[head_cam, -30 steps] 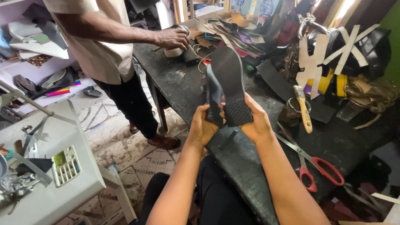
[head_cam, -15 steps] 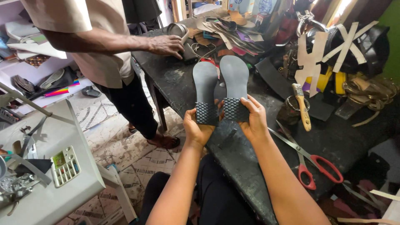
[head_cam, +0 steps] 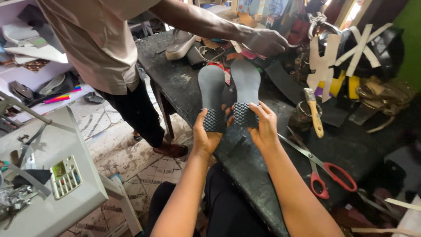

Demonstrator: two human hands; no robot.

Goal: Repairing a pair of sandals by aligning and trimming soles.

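My single head-worn view looks steeply down, close over the workbench (head_cam: pixel 184 87), facing forward across it.

Bare dark workbench (head_cam: pixel 245 158) lies just under and near the two held soles (head_cam: pixel 228 94), so there is room to lower them there. To the right, scissors with red handles (head_cam: pixel 322 169) and a brush in a tin (head_cam: pixel 313 112) stand close. Far across the bench, a co-worker's hand (head_cam: pixel 265 41) reaches over heaped scraps (head_cam: pixel 219 48), blocking that way. Left of the bench, open floor (head_cam: pixel 127 153) is free.
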